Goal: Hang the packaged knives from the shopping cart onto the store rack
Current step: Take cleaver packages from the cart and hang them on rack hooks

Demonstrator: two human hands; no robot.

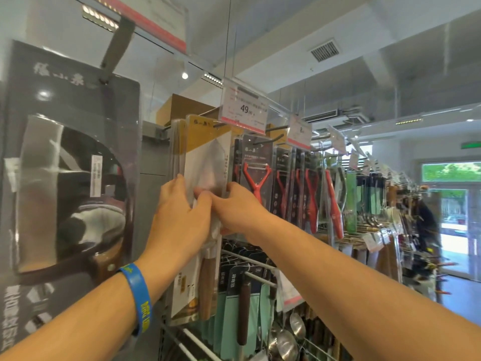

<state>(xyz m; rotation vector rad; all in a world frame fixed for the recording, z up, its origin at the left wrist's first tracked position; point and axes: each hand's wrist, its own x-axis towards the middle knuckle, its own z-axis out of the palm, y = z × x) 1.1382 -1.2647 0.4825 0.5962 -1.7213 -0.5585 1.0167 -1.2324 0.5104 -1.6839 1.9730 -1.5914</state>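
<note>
A packaged knife with a yellow-topped card, pale blade and wooden handle hangs at the front of a stack on a rack hook. My left hand grips the package's left side at mid-height, fingers curled round its edge. My right hand grips its right side, thumb across the front. Both hands touch at the middle. The shopping cart is not in view.
A large dark cleaver package hangs close on the left. A price tag reading 49 sits above the hook. Red peelers and more packaged utensils hang to the right; dark-handled knives and ladles hang below.
</note>
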